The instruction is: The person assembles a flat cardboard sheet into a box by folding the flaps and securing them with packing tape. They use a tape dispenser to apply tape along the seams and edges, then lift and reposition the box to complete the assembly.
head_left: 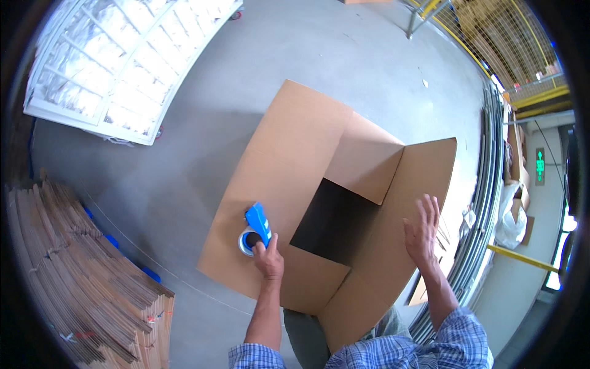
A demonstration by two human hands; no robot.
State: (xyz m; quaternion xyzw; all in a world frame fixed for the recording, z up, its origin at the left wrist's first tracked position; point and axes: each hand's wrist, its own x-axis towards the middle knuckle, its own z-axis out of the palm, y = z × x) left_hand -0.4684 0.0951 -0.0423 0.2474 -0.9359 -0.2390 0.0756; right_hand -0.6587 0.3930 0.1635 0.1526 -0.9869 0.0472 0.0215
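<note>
open cardboard box (pixel 289 147), dark inside

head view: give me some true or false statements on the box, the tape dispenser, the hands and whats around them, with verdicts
1. The left hand holds a blue tape dispenser. True.
2. The right hand grips the dispenser too. False: it is empty, with its fingers extended.
3. The cardboard box is open, showing a dark interior. True.
4. The stack of flat cardboard is to the right of the box. False: it is on the left.
5. A white-framed cart is at the upper left. True.
</note>
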